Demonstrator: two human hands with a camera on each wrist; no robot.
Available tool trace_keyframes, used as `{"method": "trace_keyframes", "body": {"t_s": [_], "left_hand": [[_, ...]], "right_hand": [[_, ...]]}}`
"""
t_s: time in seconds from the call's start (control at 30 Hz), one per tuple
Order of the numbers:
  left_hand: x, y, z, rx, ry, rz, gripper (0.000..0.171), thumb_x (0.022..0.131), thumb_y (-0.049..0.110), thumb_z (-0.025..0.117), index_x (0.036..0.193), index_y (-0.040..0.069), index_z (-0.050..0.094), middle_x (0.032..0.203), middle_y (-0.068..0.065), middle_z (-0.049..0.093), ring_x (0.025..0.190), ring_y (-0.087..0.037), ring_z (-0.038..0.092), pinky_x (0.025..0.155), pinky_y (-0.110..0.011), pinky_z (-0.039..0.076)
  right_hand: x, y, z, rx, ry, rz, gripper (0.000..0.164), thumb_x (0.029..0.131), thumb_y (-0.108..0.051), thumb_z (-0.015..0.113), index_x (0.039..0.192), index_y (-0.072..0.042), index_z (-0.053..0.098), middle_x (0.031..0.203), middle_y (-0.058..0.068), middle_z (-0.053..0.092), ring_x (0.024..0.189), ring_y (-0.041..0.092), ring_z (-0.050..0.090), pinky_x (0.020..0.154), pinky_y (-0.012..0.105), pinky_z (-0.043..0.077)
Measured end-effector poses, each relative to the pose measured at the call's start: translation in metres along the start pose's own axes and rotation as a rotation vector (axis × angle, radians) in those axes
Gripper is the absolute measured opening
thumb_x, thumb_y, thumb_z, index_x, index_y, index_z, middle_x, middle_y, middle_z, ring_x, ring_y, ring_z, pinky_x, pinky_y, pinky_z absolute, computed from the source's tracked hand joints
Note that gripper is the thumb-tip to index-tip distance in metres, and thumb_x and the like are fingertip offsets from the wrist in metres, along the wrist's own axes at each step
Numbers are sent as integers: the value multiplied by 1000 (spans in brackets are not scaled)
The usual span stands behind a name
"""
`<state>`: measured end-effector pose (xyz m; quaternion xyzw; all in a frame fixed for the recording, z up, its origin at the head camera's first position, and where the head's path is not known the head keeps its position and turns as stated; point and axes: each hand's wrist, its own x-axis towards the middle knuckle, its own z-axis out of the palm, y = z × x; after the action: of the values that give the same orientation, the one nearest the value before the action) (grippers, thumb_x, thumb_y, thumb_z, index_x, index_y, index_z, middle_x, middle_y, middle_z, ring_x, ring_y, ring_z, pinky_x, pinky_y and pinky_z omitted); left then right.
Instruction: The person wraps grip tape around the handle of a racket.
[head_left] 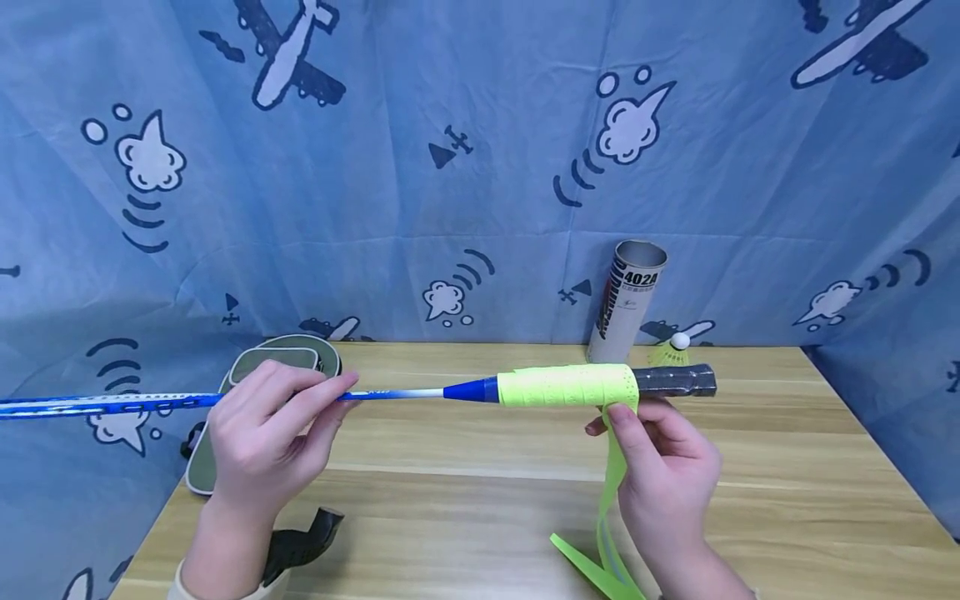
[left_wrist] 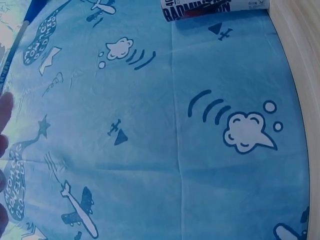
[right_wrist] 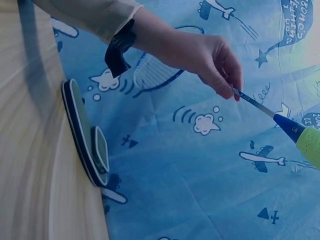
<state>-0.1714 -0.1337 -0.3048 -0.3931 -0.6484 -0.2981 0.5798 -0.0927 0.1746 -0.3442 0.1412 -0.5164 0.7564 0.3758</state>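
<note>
A blue and white badminton racket (head_left: 408, 393) lies level across the head view, above the table. My left hand (head_left: 266, 437) pinches its thin shaft between thumb and fingers. Neon yellow overgrip tape (head_left: 566, 387) covers much of the handle, while the black end (head_left: 675, 381) is bare. Just under the wrapped edge, my right hand (head_left: 667, 475) pinches the tape between thumb and fingers; its loose tail hangs toward the table. In the right wrist view, the strung racket head (right_wrist: 155, 75) shows behind the left arm. The left wrist view catches only fingertips (left_wrist: 4, 115) at its edge.
A badminton tube (head_left: 628, 304) stands upright at the table's back, with a yellow shuttlecock (head_left: 675, 350) to its right. A green zipped case (head_left: 202, 462) lies at the left. Blue patterned cloth (head_left: 480, 183) hangs behind the wooden table (head_left: 810, 483).
</note>
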Motion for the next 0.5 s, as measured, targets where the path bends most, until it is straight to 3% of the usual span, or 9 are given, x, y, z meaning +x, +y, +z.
{"method": "trace_keyframes", "body": {"t_s": [0.2, 0.4, 0.5], "left_hand": [[-1, 0, 1, -31, 15, 6, 30, 97, 19, 73, 73, 2, 79, 65, -8, 63, 50, -22, 47, 47, -30, 38], [1, 0, 5, -22, 58, 34, 31, 98, 21, 74, 74, 1, 79, 62, -8, 63, 49, -23, 48, 46, -34, 41], [0, 0, 5, -7, 60, 30, 33, 97, 23, 74, 75, 0, 79, 62, -8, 64, 50, -24, 50, 48, -35, 43]], "right_hand": [[0, 1, 0, 22, -2, -8, 9, 91, 24, 57, 85, 20, 62, 87, 12, 73, 66, 20, 72, 69, 29, 61], [0, 6, -4, 113, -71, -44, 20, 91, 28, 46, 98, 20, 63, 101, 19, 72, 78, 27, 77, 80, 35, 63], [0, 7, -4, 128, -67, -50, 20, 91, 28, 46, 99, 20, 63, 99, 20, 73, 76, 27, 76, 78, 35, 63]]}}
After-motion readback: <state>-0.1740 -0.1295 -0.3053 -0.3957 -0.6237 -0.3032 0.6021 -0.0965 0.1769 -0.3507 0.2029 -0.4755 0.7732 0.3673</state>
